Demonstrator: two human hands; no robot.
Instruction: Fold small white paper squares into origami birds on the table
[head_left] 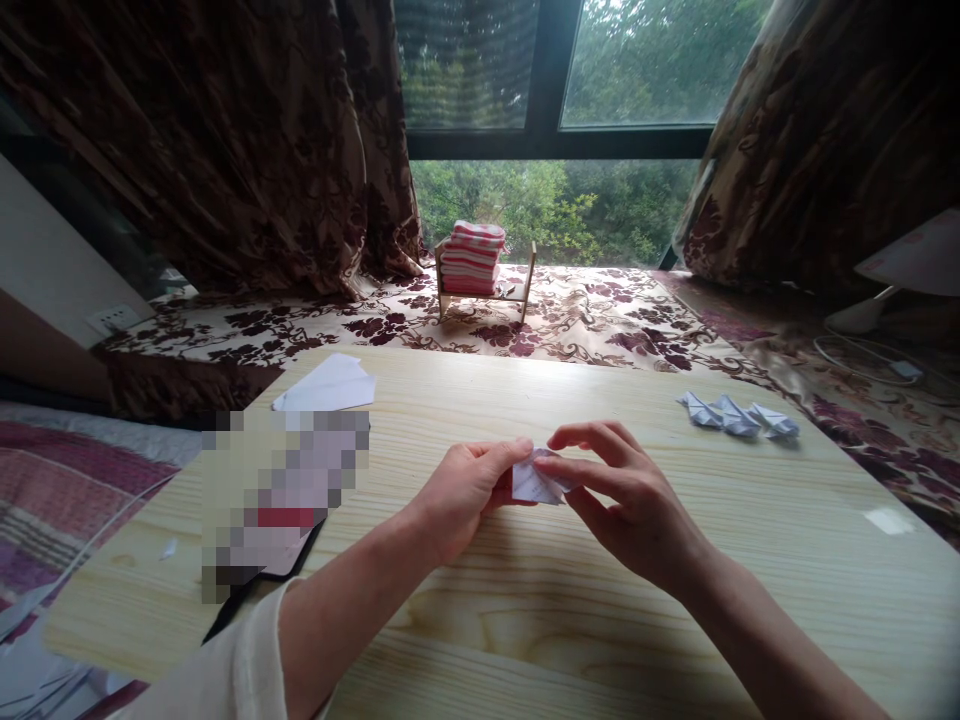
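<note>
A small piece of folded white paper (538, 482) with crease lines is held up over the middle of the wooden table (480, 610). My left hand (469, 490) pinches its left side, thumb on top and the other fingers beneath. From the right, my right hand (634, 495) has its fingertips on the paper's upper face and right edge; its fingers are bent and partly spread. The underside of the paper is hidden. Several folded paper shapes (739, 415) lie in a row at the table's far right. Flat white paper sheets (326, 383) rest at the far left.
A blurred-out object with a dark edge (306, 545) lies left of my left forearm. Paper scraps (168, 548) and a white patch (889, 521) are near the table's sides. Behind, a small wooden rack (529, 285) holds stacked red-and-white cloths (472, 258). A lamp (915, 255) stands at right.
</note>
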